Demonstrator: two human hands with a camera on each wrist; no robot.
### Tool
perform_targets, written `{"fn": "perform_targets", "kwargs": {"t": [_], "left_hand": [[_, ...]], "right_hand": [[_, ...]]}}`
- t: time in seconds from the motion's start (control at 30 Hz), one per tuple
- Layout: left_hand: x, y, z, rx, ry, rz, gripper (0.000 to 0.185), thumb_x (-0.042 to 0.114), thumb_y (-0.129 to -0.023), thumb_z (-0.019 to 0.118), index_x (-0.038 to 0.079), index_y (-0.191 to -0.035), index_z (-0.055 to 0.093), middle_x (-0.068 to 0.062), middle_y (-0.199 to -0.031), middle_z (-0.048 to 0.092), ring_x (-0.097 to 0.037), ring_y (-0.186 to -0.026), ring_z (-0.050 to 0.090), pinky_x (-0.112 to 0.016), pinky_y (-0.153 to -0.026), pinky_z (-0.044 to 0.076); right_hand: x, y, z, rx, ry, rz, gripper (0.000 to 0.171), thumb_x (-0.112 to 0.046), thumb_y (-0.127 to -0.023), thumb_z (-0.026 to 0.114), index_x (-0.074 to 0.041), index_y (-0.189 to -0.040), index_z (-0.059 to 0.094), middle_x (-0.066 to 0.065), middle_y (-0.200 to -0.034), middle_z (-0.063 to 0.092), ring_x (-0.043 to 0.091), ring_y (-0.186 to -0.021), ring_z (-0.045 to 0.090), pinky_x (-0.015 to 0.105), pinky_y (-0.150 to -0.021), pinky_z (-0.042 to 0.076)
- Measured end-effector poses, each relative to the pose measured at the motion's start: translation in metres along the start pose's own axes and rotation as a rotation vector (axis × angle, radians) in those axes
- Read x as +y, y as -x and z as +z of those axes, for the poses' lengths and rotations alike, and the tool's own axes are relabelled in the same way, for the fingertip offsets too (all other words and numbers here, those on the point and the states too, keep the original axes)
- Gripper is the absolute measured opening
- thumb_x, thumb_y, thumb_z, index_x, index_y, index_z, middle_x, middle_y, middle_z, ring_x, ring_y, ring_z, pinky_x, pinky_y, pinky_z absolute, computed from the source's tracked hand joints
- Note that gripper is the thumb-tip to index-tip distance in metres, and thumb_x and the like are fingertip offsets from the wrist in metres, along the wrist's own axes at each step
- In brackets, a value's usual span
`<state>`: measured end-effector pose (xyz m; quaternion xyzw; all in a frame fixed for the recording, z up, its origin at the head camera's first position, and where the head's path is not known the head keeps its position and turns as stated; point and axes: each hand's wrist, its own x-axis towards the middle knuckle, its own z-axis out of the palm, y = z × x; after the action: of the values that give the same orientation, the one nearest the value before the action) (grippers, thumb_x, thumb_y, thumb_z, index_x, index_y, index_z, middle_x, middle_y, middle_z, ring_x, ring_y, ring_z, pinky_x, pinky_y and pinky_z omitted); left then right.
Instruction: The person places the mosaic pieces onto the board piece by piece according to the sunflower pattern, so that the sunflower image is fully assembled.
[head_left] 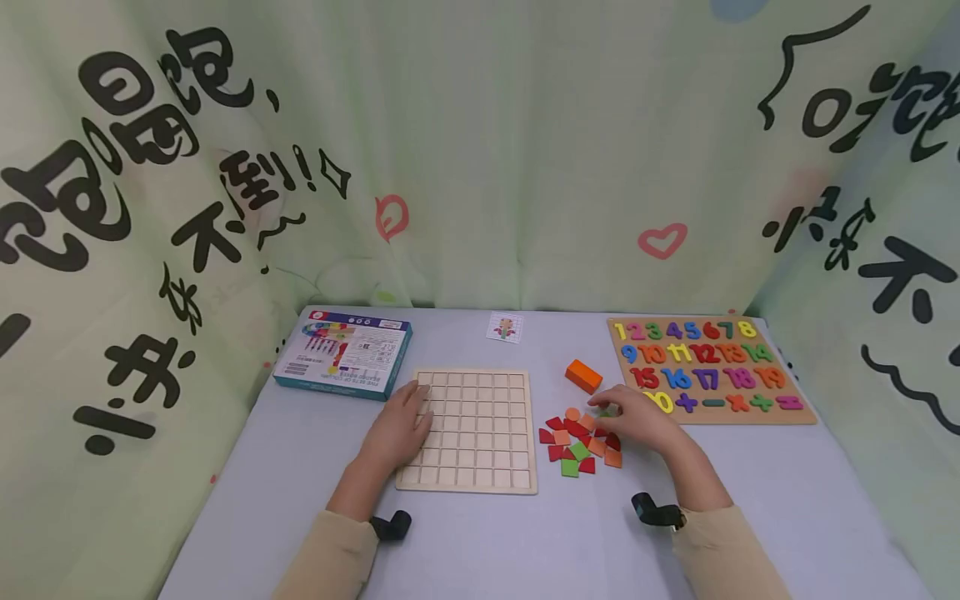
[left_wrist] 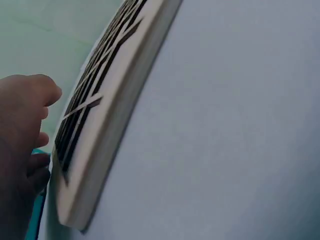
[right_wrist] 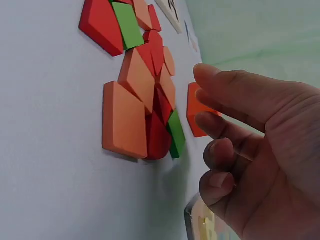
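L hand lies flat, fingers straight, on wooden grid tray w/ all cells bare; R hand, fingers loosely bent, holding nothing, over pile of colored shape tiles on table.

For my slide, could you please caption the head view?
Left hand rests on wooden grid board; right hand reaches into coloured shape pieces.

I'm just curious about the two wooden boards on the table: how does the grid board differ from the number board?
The grid board is pale, bare wood with empty square cells; the number board is darker brown and filled with colourful numbers and signs. The grid board lies under the left hand; the number board lies at the far right, beyond the right hand. Both lie flat on the table.
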<state>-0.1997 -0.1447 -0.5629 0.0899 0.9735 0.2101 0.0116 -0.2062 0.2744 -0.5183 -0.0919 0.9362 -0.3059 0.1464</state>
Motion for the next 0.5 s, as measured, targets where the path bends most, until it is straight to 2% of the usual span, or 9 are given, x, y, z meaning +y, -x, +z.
{"fn": "perform_targets", "kwargs": {"t": [0.27,0.5], "left_hand": [[-0.004,0.002,0.017,0.048,-0.092,-0.025,0.059,0.043,-0.100,0.047,0.011,-0.150,0.042,-0.018,-0.163,0.024,-0.038,-0.151,0.021,-0.052,-0.121,0.029],[0.000,0.001,0.021,0.070,-0.130,-0.032,0.059,0.042,-0.100,0.047,0.010,-0.150,0.042,-0.019,-0.161,0.028,-0.038,-0.151,0.022,-0.051,-0.121,0.029]], "right_hand": [[0.005,-0.010,0.010,-0.039,0.008,0.042,0.030,-0.028,-0.086,0.077,-0.018,-0.113,0.070,0.006,-0.108,0.061,0.021,-0.100,0.055,0.042,-0.088,0.057],[0.008,-0.012,0.014,-0.038,0.011,0.062,0.027,-0.028,-0.085,0.077,-0.018,-0.109,0.068,0.005,-0.093,0.057,0.020,-0.088,0.053,0.029,-0.072,0.053]]}}
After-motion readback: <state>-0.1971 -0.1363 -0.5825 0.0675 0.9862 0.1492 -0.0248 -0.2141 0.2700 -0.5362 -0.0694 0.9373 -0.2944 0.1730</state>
